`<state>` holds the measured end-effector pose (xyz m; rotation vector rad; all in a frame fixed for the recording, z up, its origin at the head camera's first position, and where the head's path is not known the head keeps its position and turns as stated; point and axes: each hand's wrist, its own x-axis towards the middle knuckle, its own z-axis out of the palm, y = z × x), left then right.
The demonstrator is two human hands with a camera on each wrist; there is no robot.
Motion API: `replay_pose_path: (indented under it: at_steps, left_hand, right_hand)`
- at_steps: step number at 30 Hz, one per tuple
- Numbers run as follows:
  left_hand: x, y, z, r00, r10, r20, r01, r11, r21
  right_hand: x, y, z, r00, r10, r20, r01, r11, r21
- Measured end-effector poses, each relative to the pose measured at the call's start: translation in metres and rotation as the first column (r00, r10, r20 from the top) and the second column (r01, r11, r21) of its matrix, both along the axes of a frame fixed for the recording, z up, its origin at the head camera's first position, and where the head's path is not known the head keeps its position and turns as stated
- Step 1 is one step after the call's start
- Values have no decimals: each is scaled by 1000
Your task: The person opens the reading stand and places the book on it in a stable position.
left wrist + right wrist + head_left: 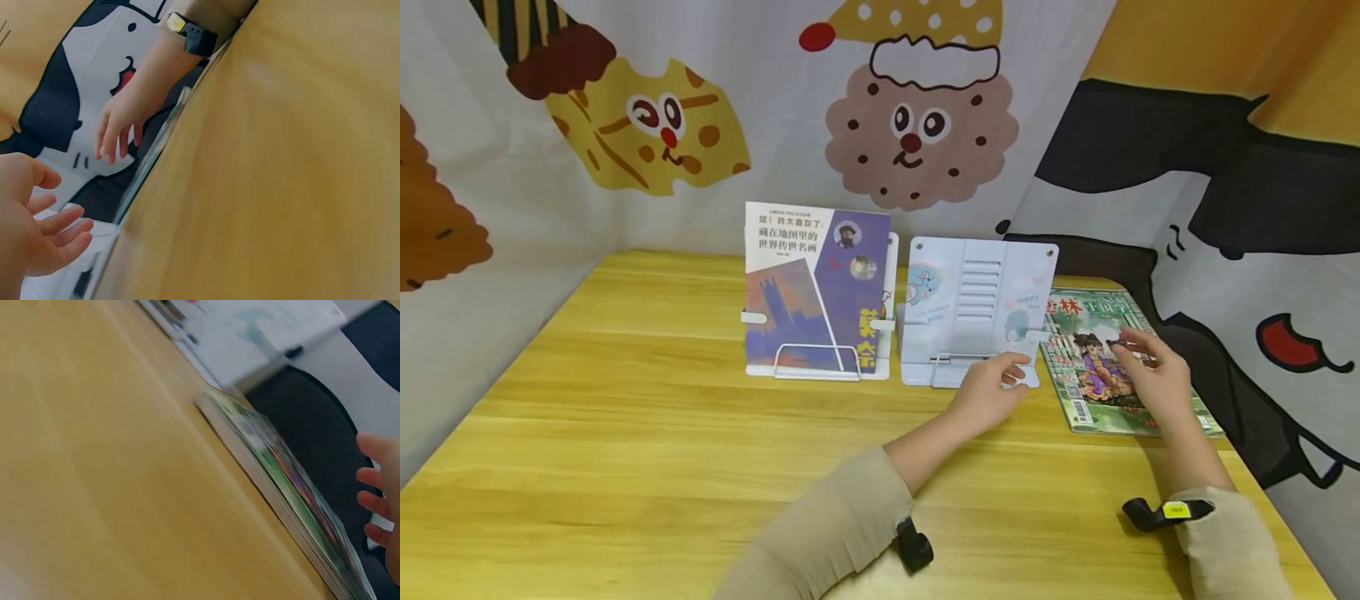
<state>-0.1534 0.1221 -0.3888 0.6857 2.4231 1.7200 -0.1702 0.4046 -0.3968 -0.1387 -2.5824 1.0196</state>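
My left hand (988, 393) is in front of the pale blue book stand (940, 308), its fingers loosely bent and nothing in them. The stand carries no book, so its slotted back plate shows. Over the green-covered magazine (1105, 408) hovers my right hand (1159, 379), also holding nothing. In the right wrist view a gap shows between the right hand (384, 494) and the magazine (281, 494), which lies flat. Fingers of the left hand (50, 231) are spread apart in the left wrist view.
A purple and white book (790, 292) leans upright on a second white stand (816, 375), left of the pale blue one. All stand on a wooden table (625, 467). Behind hangs a curtain (775, 100) with cartoon prints, close to the table's back and right edges.
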Motion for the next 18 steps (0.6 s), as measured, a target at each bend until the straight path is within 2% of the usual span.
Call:
replay_pose_path:
  at_steps: [6, 12, 18]
  left_hand:
    - [6, 25, -11, 996, 9, 91, -11, 1000, 20]
    - [8, 43, -20, 992, 46, 119, -51, 998, 33]
    - [9, 57, -22, 982, 104, 159, -106, 994, 4]
  right_hand:
    - [3, 29, -3, 987, -56, 151, 51, 998, 34]
    - [6, 46, -8, 973, -41, 228, 32, 999, 43]
    - [6, 57, -12, 956, -66, 286, 46, 996, 76]
